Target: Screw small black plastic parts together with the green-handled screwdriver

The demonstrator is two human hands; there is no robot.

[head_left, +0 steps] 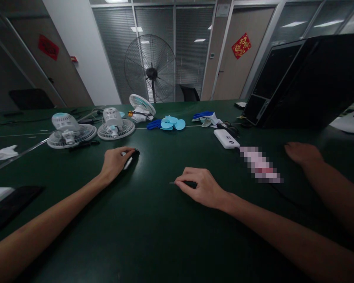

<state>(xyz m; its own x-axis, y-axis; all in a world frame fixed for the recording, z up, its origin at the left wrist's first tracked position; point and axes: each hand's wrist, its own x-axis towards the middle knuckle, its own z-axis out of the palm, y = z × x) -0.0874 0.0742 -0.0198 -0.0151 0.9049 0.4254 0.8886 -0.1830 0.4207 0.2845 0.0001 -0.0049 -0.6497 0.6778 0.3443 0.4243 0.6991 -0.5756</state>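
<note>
My left hand point(115, 162) is closed in a pinch on a small black-and-white piece point(129, 162) at the left of the table; its kind I cannot make out. In the middle, my right hand point(205, 186) grips a screwdriver point(191, 184) by its dark handle, the thin metal shaft pointing left. The two hands are apart. Beyond my left hand stand small white fans, one point(67, 131) at the far left, another point(115, 125) beside it and a third point(142, 108) tilted farther back. A light-blue fan blade point(173, 123) lies near them.
Blue-and-white gloves point(206, 118) lie at the back. A white power bank point(226, 139) and a blurred-out item point(261, 165) with a cable are right of my right hand. Another person's hand point(303, 152) rests farther right, before a large black computer case point(306, 82).
</note>
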